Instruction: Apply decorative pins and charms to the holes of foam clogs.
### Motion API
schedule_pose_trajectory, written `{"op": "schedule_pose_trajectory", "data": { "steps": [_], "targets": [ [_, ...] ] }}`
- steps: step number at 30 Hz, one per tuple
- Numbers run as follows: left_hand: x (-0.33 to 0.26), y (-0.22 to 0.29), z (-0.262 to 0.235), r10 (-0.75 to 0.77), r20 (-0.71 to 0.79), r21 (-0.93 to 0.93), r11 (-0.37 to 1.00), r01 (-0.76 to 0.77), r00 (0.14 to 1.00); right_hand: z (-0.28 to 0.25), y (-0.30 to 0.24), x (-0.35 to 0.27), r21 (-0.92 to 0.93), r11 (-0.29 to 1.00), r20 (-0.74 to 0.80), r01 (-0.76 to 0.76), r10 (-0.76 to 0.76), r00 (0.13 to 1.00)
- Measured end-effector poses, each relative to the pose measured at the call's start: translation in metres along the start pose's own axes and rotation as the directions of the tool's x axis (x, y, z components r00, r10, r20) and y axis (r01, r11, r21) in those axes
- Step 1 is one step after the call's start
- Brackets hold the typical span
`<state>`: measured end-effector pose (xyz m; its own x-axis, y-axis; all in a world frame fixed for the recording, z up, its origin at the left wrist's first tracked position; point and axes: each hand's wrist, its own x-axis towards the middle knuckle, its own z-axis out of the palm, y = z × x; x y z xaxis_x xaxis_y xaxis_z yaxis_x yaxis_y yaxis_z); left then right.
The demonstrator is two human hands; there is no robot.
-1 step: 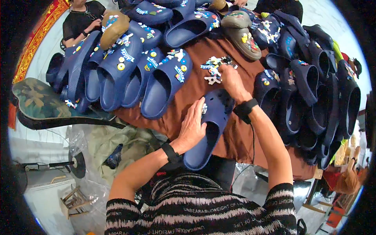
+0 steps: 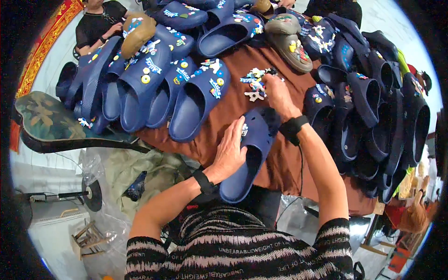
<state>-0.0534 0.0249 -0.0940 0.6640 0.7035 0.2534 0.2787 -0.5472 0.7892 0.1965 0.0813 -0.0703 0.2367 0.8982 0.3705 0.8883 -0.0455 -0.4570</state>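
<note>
A navy blue clog lies at the near edge of the brown cloth, its holed toe pointing away from me and its heel overhanging my lap. My left hand grips its left side, fingers along the upper and thumb at the foot opening. A small white charm shows beside those fingertips. Beyond the toe is a small heap of colourful shoe charms, white, blue and black. The bent, closed fingers of my right hand are at the heap's right side; what they pinch is hidden.
Decorated navy clogs crowd the left and back of the brown cloth. More dark clogs are stacked at the right, olive-brown ones at the back. A camouflage-patterned padded seat stands left. Another person is across the table.
Hardly anything differs. The whole view has shifted very slightly; both hands and the clog keep their places.
</note>
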Motion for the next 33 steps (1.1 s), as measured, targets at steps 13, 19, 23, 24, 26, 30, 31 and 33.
{"op": "schedule_pose_trajectory", "data": {
  "steps": [13,19,23,24,26,30,31,33],
  "targets": [
    [-0.006,-0.014,0.000,-0.112,0.036,-0.152,0.982,0.116,0.993,-0.024,-0.071,-0.060,0.073,0.952,0.481,0.296,-0.293,0.826],
    [-0.017,-0.014,-0.002,-0.161,0.082,-0.151,0.974,0.172,0.984,-0.026,-0.075,-0.056,0.046,0.955,0.602,0.292,-0.260,0.755],
    [-0.018,-0.011,-0.001,-0.184,0.099,-0.219,0.955,0.202,0.978,-0.022,-0.076,-0.051,0.035,0.948,0.660,0.317,-0.260,0.705],
    [-0.018,-0.011,0.001,-0.155,0.089,-0.156,0.973,0.168,0.984,-0.023,-0.076,-0.051,0.015,0.951,0.675,0.309,-0.238,0.698],
    [-0.019,-0.013,0.002,-0.124,0.081,-0.092,0.987,0.131,0.989,-0.024,-0.075,-0.053,0.018,0.958,0.664,0.287,-0.226,0.713],
    [-0.019,-0.011,0.001,-0.132,0.085,-0.138,0.980,0.143,0.988,-0.025,-0.076,-0.060,0.006,0.953,0.620,0.304,-0.242,0.746],
    [-0.019,-0.011,0.001,-0.129,0.082,-0.142,0.980,0.140,0.988,-0.025,-0.078,-0.060,0.007,0.954,0.618,0.301,-0.240,0.748],
    [-0.020,-0.010,0.000,-0.146,0.090,-0.152,0.976,0.158,0.985,-0.025,-0.081,-0.057,0.021,0.934,0.676,0.356,-0.276,0.683]
  ]
}}
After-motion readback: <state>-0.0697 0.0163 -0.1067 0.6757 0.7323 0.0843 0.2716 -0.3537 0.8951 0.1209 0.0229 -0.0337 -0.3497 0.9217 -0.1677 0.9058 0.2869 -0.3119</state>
